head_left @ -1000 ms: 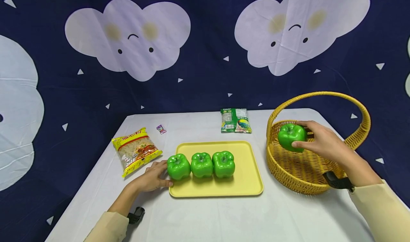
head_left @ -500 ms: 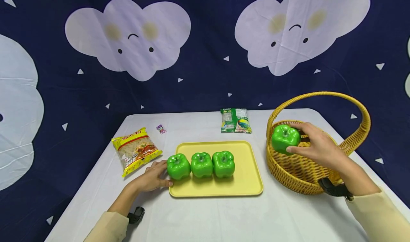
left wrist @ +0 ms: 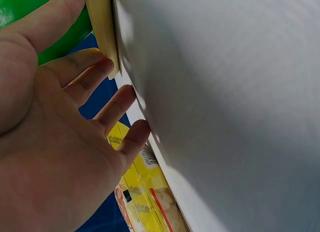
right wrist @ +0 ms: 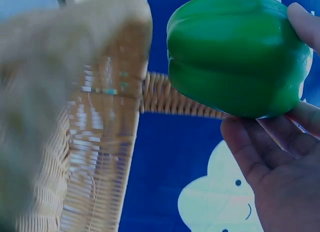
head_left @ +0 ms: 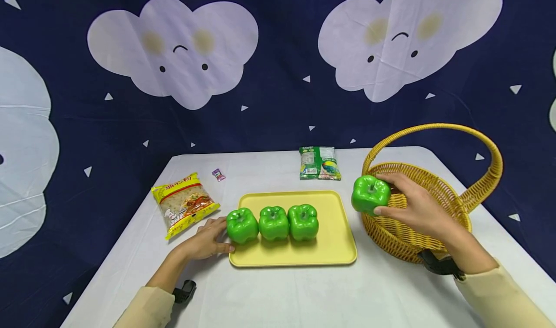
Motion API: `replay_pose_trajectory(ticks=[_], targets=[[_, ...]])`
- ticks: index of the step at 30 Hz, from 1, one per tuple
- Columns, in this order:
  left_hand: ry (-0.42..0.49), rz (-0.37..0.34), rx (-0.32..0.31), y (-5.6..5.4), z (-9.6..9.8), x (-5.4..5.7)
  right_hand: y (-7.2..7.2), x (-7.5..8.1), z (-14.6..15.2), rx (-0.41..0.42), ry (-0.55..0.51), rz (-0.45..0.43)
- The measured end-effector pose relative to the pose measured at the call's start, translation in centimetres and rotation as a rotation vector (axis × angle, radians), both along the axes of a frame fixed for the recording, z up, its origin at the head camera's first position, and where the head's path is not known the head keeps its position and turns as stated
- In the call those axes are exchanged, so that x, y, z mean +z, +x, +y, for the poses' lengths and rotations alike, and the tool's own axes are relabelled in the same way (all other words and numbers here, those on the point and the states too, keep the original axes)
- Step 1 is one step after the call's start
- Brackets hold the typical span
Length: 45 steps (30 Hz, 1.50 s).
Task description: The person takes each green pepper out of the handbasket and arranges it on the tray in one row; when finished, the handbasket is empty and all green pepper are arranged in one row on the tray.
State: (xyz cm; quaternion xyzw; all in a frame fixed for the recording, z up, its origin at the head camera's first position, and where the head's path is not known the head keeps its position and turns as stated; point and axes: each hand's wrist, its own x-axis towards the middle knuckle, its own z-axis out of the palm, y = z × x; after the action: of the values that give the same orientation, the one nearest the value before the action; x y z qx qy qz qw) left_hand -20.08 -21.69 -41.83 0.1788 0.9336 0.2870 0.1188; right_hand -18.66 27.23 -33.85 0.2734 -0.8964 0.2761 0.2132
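My right hand [head_left: 414, 205] grips a glossy green bell pepper [head_left: 370, 195] between thumb and fingers, above the left rim of the wicker basket [head_left: 373, 231]. In the right wrist view the same bell pepper [right wrist: 235, 57] is held off to the side of the basket's woven wall. A yellow tray [head_left: 334, 241] lies mid-table, bearing three more green peppers [head_left: 273, 223] in a row. At the tray's left edge rests my left hand [head_left: 206, 239], fingers extended beside the leftmost pepper [head_left: 242, 225]. The left wrist view shows its spread fingers [left wrist: 117, 109] by the tray rim.
A yellow food packet [head_left: 184, 205] lies left of the tray, and a small purple packet [head_left: 218, 175] behind it. At the back of the white-covered table [head_left: 269, 299] is a green packet [head_left: 320, 164]. The basket's tall handle [head_left: 434, 127] arches over it.
My right hand has carried the bell pepper leftward and slightly down, from over the basket's inside to its left rim. My left hand and the tray's peppers stay put.
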Motion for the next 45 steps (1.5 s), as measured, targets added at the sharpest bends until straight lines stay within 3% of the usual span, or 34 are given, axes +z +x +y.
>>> replay_pose_trajectory(ticks=[10,17,24,45], targets=[[-0.012,0.005,-0.007,0.0,0.0,0.0,-0.2,-1.4,-2.5,0.049,0.000,-0.078],[-0.009,0.007,0.004,0.0,0.1,0.2,-0.4,-1.8,-3.8,0.090,0.009,-0.203],[-0.009,0.013,-0.001,-0.1,0.0,0.1,-0.9,-2.5,-4.4,0.098,0.119,-0.194],[-0.003,0.014,-0.005,-0.1,0.0,-0.1,-1.7,-3.8,-5.4,0.053,0.257,-0.301]])
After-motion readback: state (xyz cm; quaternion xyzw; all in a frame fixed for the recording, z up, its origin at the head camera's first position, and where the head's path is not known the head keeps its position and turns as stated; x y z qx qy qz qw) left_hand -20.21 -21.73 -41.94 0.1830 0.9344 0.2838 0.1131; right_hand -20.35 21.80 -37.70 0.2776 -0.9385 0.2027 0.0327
